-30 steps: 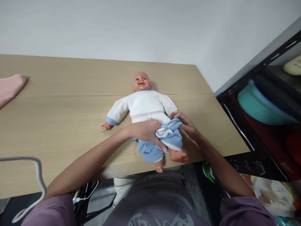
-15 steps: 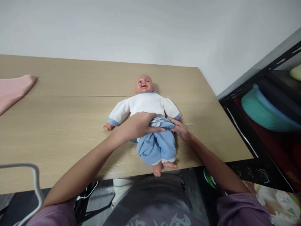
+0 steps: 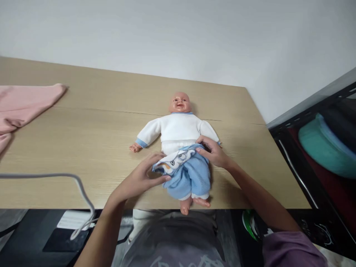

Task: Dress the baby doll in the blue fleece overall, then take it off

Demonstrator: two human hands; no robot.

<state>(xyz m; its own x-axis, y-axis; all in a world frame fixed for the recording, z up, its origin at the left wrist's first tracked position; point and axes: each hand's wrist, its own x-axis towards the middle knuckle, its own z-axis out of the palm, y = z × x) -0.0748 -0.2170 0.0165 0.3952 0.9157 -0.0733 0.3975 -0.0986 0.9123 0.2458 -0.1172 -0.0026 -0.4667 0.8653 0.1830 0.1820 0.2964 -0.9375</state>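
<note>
A baby doll (image 3: pixel 180 126) lies on its back on the wooden table, feet over the near edge, in a white top with blue cuffs. Light blue pants (image 3: pixel 198 174) cover its legs, and their upper part is folded down, showing a white patch with a printed cartoon face. My left hand (image 3: pixel 144 174) pinches the folded cloth at its left end, thumb in front. At the right side of the waist my right hand (image 3: pixel 213 152) grips the other end of the waistband. The doll's white lower belly shows between top and pants.
Pink cloth (image 3: pixel 27 104) lies on the left of the table (image 3: pixel 97 144). A grey cable (image 3: pixel 80 185) hangs over the near left edge. On the right, a black shelf holds a teal basin (image 3: pixel 325 144). A wall stands behind the table.
My left hand has moved from the front of the waist down to the left, drawing the folded cloth out sideways. My right hand stays at the right waist. The view has shifted left.
</note>
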